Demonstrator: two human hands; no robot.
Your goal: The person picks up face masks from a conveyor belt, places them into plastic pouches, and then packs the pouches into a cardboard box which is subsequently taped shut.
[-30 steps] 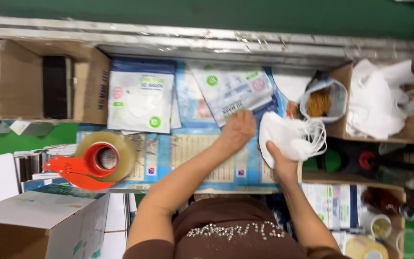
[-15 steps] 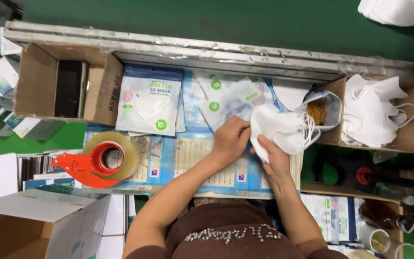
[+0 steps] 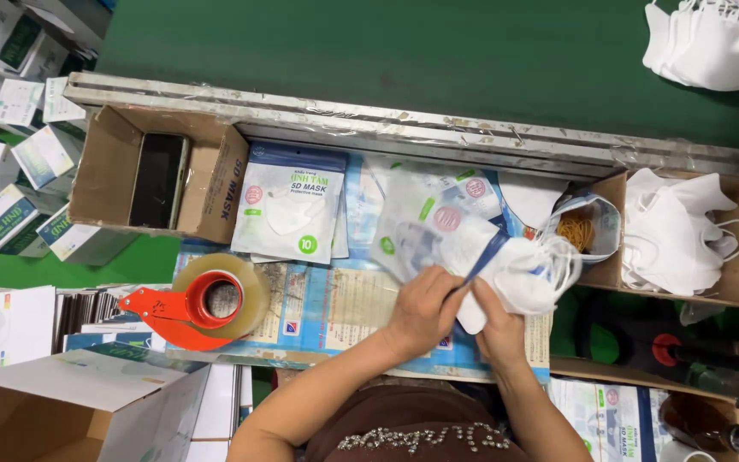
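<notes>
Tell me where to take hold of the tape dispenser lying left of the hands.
Probably by the red handle of the tape dispenser, coming from the left: it lies flat and the handle juts out leftward, free of the clear tape roll. The left hand is the nearer one.

You get one view, from your own head, looking steeply down and close onto your left hand (image 3: 421, 310) and right hand (image 3: 499, 329); the green belt (image 3: 404, 51) lies beyond your fingers.

Masks (image 3: 712, 43) upper right cut by frame edge; cardboard box (image 3: 62, 411) lower left cropped; pouch (image 3: 425, 235) blurred, mask bundle (image 3: 523, 274) partly behind hands.
</notes>
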